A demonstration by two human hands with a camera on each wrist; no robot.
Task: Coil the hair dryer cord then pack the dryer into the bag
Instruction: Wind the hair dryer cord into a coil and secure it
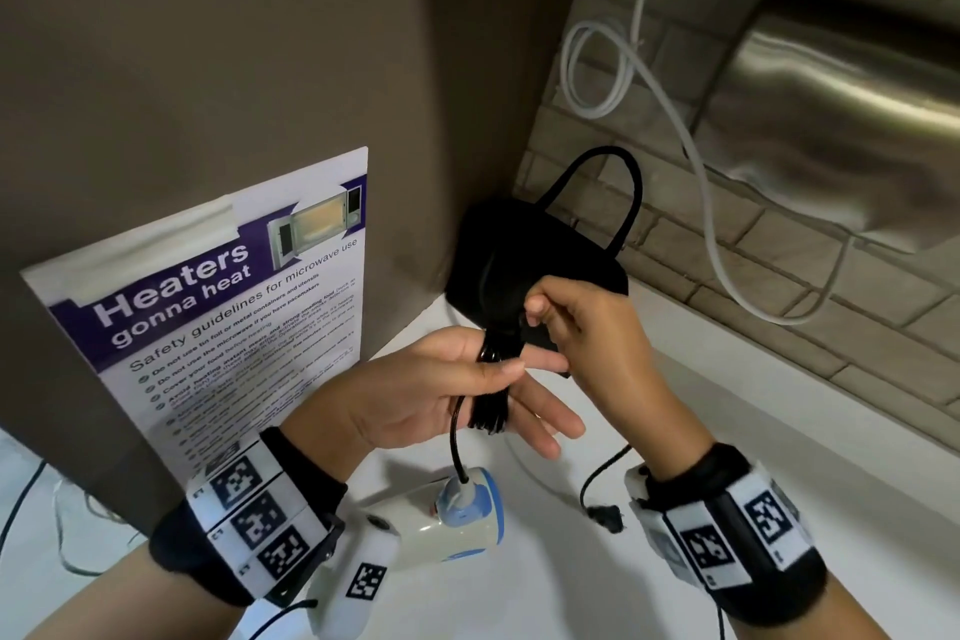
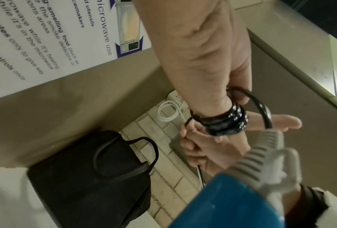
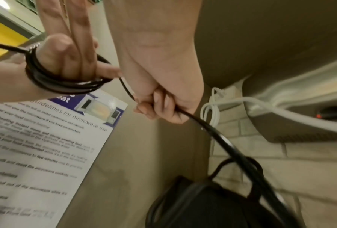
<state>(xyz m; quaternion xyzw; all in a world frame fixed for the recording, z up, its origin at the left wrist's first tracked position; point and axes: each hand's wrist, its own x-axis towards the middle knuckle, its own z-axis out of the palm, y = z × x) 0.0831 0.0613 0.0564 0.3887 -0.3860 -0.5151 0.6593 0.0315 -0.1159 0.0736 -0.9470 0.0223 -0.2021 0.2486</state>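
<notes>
- Cord (image 1: 488, 379) wraps in several black turns around the fingers of our left hand (image 1: 441, 390), which we hold flat and straight so it serves as a spool; the thumb lies over the turns, we judge, to stop them slipping.
- Our right hand (image 1: 582, 327) curls shut on the free run of the cord just beyond the left fingertips, pinching it so that we can feed it round under tension.
- From the right fist the rest of the cord trails down to the white counter (image 1: 753, 431), where the plug (image 1: 605, 517) lies loose beside our right wrist; a short length is left to wind, so we judge the coiling mostly done.
- The hair dryer (image 1: 457, 520), white with blue trim, lies on the counter below our hands, its cord rising from the handle end to the coil; resting it there frees both hands for the winding.
- The black bag (image 1: 519, 244) stands in the corner just behind our hands, handles up, near for packing; whether its mouth is open we cannot tell.
- A microwave safety poster (image 1: 218, 327) hangs on the brown panel to our left, and a white cable (image 1: 670, 83) loops on the tiled wall beside a steel hand dryer (image 1: 841, 120).
</notes>
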